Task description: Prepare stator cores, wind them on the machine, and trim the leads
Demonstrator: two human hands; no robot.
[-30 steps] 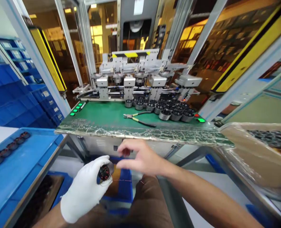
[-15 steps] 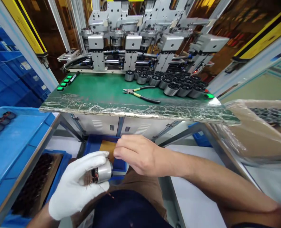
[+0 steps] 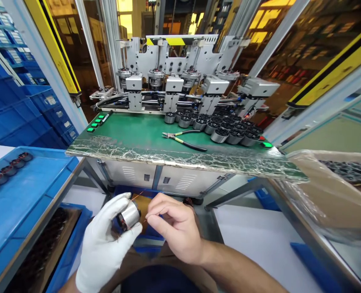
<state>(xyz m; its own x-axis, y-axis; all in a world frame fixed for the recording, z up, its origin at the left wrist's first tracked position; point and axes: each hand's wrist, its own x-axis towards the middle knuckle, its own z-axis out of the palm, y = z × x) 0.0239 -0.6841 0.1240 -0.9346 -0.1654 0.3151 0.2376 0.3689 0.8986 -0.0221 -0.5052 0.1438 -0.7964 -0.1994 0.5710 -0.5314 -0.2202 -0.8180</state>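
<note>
My left hand (image 3: 102, 244), in a white glove, grips a silver cylindrical motor part (image 3: 129, 215) between thumb and fingers. Thin copper wires (image 3: 137, 196) stick out of the part, above and below it. Just to the right, my bare right hand (image 3: 176, 230) is closed in a pinch, its thumb and index fingertips together near the part's dark end. A fine wire seems to run to those fingertips. On the green bench (image 3: 131, 132) lie open cutting pliers (image 3: 185, 139) with black and yellow handles, left of a group of similar black-and-silver parts (image 3: 220, 135).
A machine with metal clamps (image 3: 174, 84) stands behind the bench. At the left is a blue tray (image 3: 30, 183) with several wound parts. A plastic-lined box (image 3: 309, 191) of parts stands at the right. Below the hands sits a blue bin (image 3: 150, 240).
My right hand has turned from knuckles-up to a visible thumb-and-index pinch. The part in my left hand is tilted more, and a copper wire now shows above it. The view has tipped upward.
</note>
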